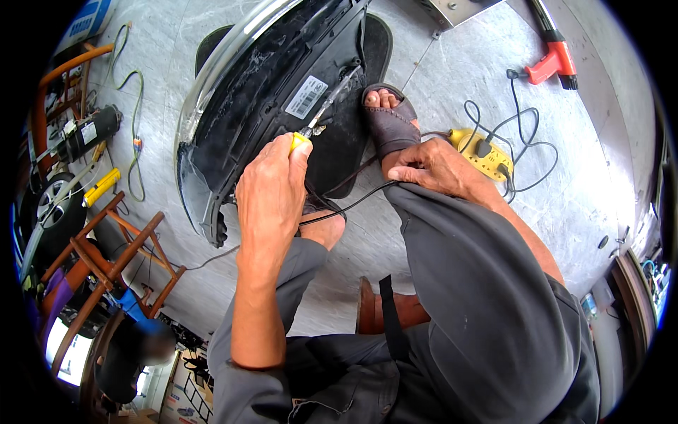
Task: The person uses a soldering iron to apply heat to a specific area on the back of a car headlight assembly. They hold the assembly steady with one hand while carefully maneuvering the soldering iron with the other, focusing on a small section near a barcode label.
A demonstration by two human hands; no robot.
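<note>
My left hand (272, 191) is closed around the yellow handle (299, 141) of a metal-tipped tool (323, 109), held over the back of a black headlamp housing (275, 71) with a white label and clear lens edge. The housing rests on a black mat (374, 53). My right hand (427, 166) is closed on my grey trouser leg (466, 275) at the shin, just above my brown sandal (388, 127); its fingertips are partly hidden. A dark cord (349, 206) runs below both hands.
A yellow power strip (484, 159) with tangled cords lies right. A red heat gun (547, 65), metal box (455, 10), wooden frames (116, 275), wheel (49, 205), yellow tube (102, 185) and brown low stool (366, 311) are around me. Another person (120, 364) is at lower left.
</note>
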